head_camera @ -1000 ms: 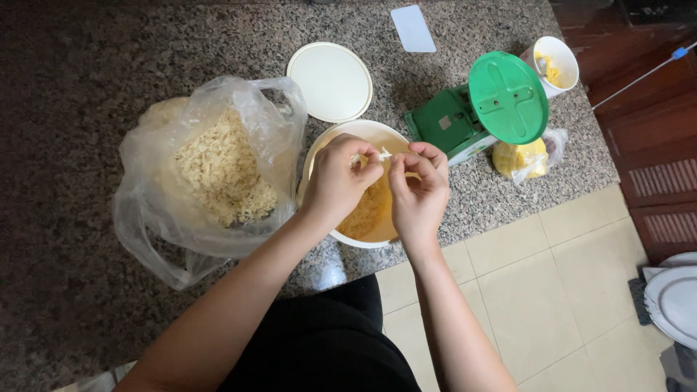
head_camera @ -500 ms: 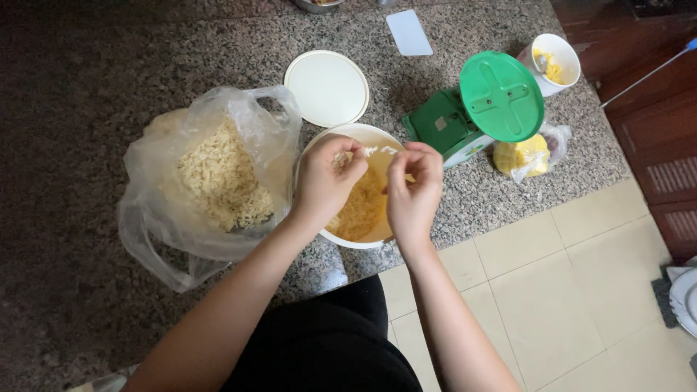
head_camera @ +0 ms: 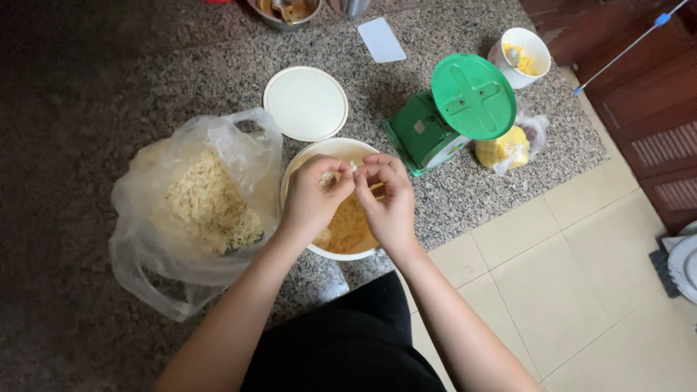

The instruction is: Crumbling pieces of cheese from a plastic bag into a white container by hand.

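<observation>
Counter [head_camera: 109, 87]: speckled granite, tiled floor beside it.
Bowl [head_camera: 330, 149]: white, between plastic bag [head_camera: 196, 210] and green scale [head_camera: 450, 116].
Left hand [head_camera: 312, 199]: fingers pinched on a pale morsel [head_camera: 353, 167] above bowl.
Right hand [head_camera: 388, 199]: fingertips pinching the same morsel.

Bare forearms, no sleeves; black garment [head_camera: 348, 341] below.
</observation>
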